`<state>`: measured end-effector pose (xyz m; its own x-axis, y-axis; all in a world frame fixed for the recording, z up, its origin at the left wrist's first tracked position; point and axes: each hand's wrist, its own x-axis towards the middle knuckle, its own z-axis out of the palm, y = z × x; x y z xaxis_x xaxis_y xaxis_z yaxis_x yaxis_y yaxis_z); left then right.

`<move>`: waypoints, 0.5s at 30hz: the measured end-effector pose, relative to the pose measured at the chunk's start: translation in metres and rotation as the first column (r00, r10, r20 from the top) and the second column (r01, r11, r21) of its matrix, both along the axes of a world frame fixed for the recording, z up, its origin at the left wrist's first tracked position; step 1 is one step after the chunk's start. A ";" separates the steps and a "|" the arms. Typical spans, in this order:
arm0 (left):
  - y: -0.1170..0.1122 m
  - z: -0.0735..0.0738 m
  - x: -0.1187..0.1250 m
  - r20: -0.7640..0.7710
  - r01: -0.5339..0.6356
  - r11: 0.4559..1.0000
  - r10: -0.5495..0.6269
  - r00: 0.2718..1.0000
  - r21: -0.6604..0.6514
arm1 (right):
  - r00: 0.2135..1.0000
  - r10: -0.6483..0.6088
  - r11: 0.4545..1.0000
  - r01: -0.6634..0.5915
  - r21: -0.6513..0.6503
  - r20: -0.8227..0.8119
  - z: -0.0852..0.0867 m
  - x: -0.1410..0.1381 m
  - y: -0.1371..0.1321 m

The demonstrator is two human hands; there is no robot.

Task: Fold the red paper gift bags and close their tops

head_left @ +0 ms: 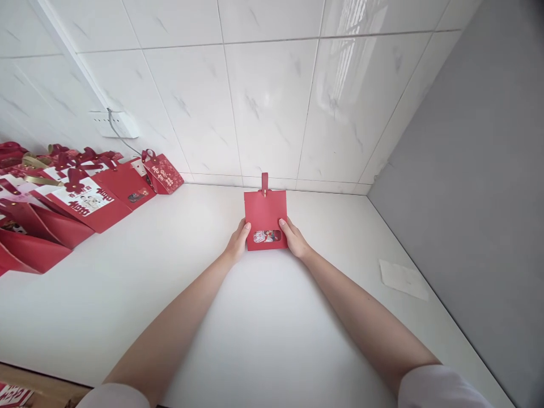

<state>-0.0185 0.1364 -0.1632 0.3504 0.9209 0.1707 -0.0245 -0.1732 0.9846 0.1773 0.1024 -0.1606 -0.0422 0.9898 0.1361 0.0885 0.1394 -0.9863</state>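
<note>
A red gift bag (266,211) with a ribbon loop on top stands upright near the back of the white table. Low on its front is a rounded window, and colourful printed contents show through it. My left hand (238,239) grips the bag's left edge, thumb on the front. On the opposite edge my right hand (294,235) holds it the same way, its thumb beside the window. The fingers behind the bag are hidden.
Several red gift bags (114,184) with ribbons crowd the table's left side. A white socket (114,124) with a cable is on the tiled wall behind. A pale flat sheet (403,279) lies at the right, by a grey panel (463,187). A cardboard box (46,391) shows at bottom left.
</note>
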 end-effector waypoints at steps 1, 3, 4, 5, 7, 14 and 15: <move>0.000 0.001 0.000 -0.015 -0.007 1.000 0.007 1.000 0.004 | 1.000 0.002 1.000 -0.002 -0.003 -0.010 -0.003 0.000 0.002; 0.000 0.002 0.000 -0.047 -0.028 0.999 0.029 0.998 0.019 | 0.999 0.002 1.000 -0.003 -0.010 -0.044 -0.007 0.002 0.006; 0.001 0.002 -0.001 -0.060 -0.050 0.998 0.052 0.997 0.025 | 0.998 0.011 1.000 -0.012 -0.012 -0.067 -0.009 0.003 0.008; 0.002 0.002 -0.001 -0.063 -0.077 0.997 0.078 0.995 0.019 | 0.995 0.026 0.999 -0.028 -0.016 -0.101 -0.011 0.004 0.010; 0.006 0.004 -0.003 -0.052 -0.112 0.992 0.109 0.993 -0.064 | 0.976 0.063 0.995 -0.077 -0.060 -0.210 -0.012 0.005 0.014; 0.013 0.018 -0.010 0.141 0.134 0.806 -0.063 0.988 -0.576 | 0.869 0.111 0.913 -0.281 -0.296 -0.483 -0.010 0.008 0.024; 0.014 0.018 -0.010 0.238 0.184 0.783 -0.047 0.970 -0.595 | 0.855 0.107 0.924 -0.274 -0.266 -0.507 -0.010 0.008 0.023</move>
